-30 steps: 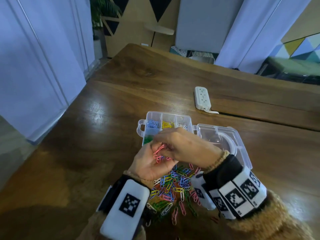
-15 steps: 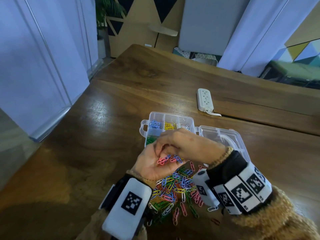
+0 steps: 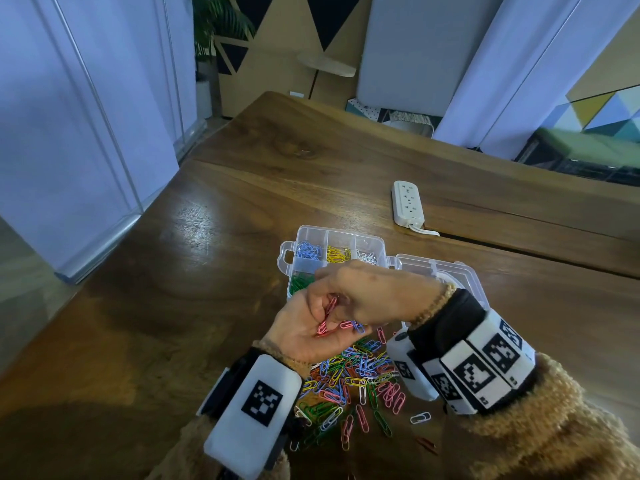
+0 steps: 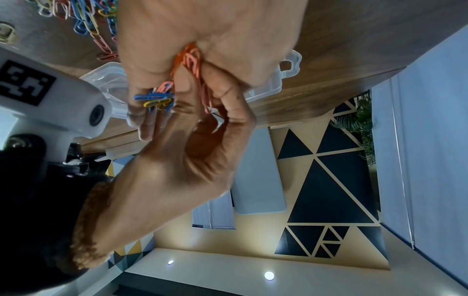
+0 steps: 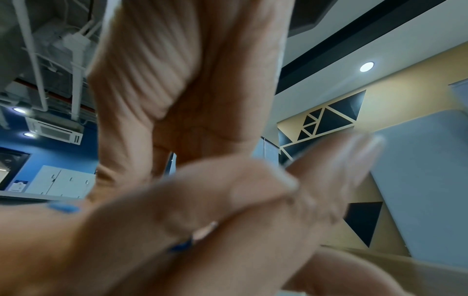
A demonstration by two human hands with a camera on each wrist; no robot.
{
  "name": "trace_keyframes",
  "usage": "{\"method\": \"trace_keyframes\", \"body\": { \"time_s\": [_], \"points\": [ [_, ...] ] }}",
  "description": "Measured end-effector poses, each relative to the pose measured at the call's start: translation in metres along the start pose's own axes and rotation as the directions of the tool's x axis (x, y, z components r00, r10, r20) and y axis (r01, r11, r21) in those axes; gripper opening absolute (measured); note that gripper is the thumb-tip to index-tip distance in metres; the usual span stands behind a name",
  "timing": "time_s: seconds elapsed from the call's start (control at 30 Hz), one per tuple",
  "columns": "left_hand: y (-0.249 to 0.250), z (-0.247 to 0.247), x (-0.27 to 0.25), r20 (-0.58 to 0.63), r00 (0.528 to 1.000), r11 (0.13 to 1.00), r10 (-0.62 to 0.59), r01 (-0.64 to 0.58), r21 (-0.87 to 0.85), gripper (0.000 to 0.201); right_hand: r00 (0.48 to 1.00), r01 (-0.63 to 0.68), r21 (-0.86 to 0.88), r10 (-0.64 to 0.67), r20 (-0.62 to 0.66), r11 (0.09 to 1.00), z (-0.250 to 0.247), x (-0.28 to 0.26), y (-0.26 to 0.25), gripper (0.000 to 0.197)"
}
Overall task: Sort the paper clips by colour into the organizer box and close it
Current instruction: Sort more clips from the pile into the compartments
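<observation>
Both hands are meeting just above the near edge of the clear plastic organizer box, which is sitting open on the brown wooden table with its lid lying flat to the right. The left hand is cupping a small bunch of pink, blue and yellow paper clips in its curled fingers. The right hand is pinching a pink paper clip between thumb and fingertips, directly over the left palm. Blue, yellow, white and green clips are lying sorted in separate compartments. A loose pile of mixed coloured paper clips is lying on the table beneath the wrists. A white power strip is resting farther back.
</observation>
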State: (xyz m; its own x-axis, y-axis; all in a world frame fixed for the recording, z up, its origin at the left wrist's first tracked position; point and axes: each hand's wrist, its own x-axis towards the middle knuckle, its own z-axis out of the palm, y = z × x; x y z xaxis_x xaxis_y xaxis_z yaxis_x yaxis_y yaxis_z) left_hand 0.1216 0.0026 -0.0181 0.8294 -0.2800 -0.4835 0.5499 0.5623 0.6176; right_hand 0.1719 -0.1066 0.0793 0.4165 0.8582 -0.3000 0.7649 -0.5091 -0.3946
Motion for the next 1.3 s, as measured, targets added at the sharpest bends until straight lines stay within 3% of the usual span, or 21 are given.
{"method": "trace_keyframes", "body": {
  "time_s": [0.03,0.1,0.17,0.27,0.47,0.63,0.7,0.83,1.17,1.23,1.3],
  "points": [
    [0.002,0.001,-0.001,0.040,0.999,0.996,0.029,-0.026,-0.081,0.045,1.000,0.004,0.003,-0.004,0.002,1.000,0.000,-0.001,0.000,0.012],
    [0.005,0.008,0.003,0.258,0.966,0.967,-0.018,0.082,-0.243,0.022,1.000,0.016,0.011,-0.016,-0.009,1.000,-0.001,-0.003,0.000,0.009],
    [0.012,0.017,0.003,0.307,0.947,0.867,-0.089,0.225,-0.444,0.027,0.999,0.020,0.017,-0.020,-0.030,1.000,-0.002,-0.004,0.000,0.008],
    [0.013,0.023,-0.002,0.343,0.938,0.881,-0.041,0.196,-0.430,0.026,0.997,0.035,0.046,-0.032,-0.072,0.998,-0.001,-0.004,0.000,0.009],
    [0.015,0.025,-0.005,0.264,0.964,0.883,-0.016,0.138,-0.449,0.027,0.977,0.046,0.159,-0.011,-0.214,0.986,-0.006,-0.012,0.005,0.012],
    [0.020,0.032,-0.015,0.196,0.979,0.879,-0.047,0.134,-0.457,0.062,0.983,0.006,0.160,0.024,-0.182,0.987,-0.014,-0.031,0.007,0.010],
    [0.022,0.034,-0.019,0.178,0.981,0.897,-0.072,0.141,-0.418,0.068,0.985,0.013,0.127,0.010,-0.173,0.992,-0.011,-0.033,0.006,0.008],
    [0.021,0.031,-0.014,0.099,0.985,0.892,-0.140,0.169,-0.418,0.065,0.982,0.073,0.076,-0.058,-0.178,0.994,0.000,-0.030,0.005,0.010],
    [0.019,0.025,-0.009,0.115,0.986,0.904,-0.119,0.156,-0.398,0.040,0.983,0.104,-0.079,-0.115,-0.144,0.991,0.010,-0.023,0.005,0.009],
    [0.018,0.025,-0.009,0.114,0.988,0.911,-0.106,0.143,-0.387,0.038,0.983,0.101,-0.048,-0.107,-0.150,0.994,0.011,-0.023,0.007,0.011],
    [0.017,0.025,-0.007,0.145,0.984,0.900,-0.100,0.151,-0.408,0.050,0.979,0.087,0.065,-0.073,-0.193,0.994,0.010,-0.025,0.008,0.013]
  ]
}}
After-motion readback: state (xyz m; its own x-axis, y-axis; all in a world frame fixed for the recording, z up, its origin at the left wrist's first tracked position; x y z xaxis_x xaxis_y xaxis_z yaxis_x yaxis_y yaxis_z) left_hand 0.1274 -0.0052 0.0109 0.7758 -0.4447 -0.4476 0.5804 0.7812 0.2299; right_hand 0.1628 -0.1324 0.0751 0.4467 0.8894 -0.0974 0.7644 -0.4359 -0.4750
